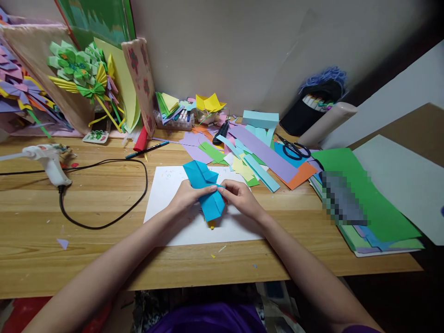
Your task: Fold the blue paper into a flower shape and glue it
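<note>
Between my two hands is a folded piece of blue paper (212, 207), creased and partly opened out, held above a white sheet (163, 203). My left hand (187, 193) grips its left side, the thumb lying across the middle. On the right edge, my right hand (239, 195) pinches a fold of the same paper between thumb and fingers. A small yellow piece (212, 225) shows on the sheet just below the blue paper; the rest of it is hidden.
A white glue gun (48, 162) with a looping black cord lies left. Behind the sheet are coloured paper strips (267, 152), black scissors (293, 149) and a pen (147, 150). Stacked paper (374, 194) sits right, with a blurred object on it. Paper flowers (74, 64) stand back left.
</note>
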`<action>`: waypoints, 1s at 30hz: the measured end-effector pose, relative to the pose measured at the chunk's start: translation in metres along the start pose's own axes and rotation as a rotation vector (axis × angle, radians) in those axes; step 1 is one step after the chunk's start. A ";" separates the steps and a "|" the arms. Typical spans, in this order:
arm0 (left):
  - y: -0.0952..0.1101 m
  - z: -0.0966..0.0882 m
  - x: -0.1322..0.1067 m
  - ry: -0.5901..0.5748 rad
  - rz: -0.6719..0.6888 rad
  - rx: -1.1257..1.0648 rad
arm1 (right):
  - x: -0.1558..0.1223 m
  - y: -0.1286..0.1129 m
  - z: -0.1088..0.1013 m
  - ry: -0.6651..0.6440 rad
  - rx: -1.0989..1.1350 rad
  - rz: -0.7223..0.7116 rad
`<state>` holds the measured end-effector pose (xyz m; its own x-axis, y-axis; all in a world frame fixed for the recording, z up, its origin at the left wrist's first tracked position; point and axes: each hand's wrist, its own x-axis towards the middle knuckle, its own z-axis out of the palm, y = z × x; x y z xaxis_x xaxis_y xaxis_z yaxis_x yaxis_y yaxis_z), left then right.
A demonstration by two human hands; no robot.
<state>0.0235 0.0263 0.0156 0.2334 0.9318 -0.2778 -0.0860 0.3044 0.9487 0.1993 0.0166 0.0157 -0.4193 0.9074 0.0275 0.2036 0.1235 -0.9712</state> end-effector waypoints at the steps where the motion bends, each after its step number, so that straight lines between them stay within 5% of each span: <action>1: 0.000 0.000 0.000 -0.007 0.001 -0.003 | 0.000 0.001 0.000 0.006 -0.012 0.000; 15: -0.003 0.006 -0.004 0.148 -0.033 -0.077 | 0.003 0.007 0.003 0.058 -0.036 0.029; 20: 0.002 0.004 -0.005 0.194 -0.011 -0.003 | 0.004 0.005 0.003 -0.067 0.090 0.102; 24: 0.005 0.000 -0.005 0.167 0.003 0.065 | 0.005 0.002 0.000 -0.044 0.204 0.137; 30: 0.008 0.003 -0.005 0.189 -0.044 -0.137 | 0.005 0.002 -0.003 -0.097 0.325 0.212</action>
<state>0.0251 0.0238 0.0251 0.0557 0.9338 -0.3535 -0.2130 0.3570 0.9095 0.2004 0.0225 0.0147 -0.4830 0.8550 -0.1888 0.0109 -0.2097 -0.9777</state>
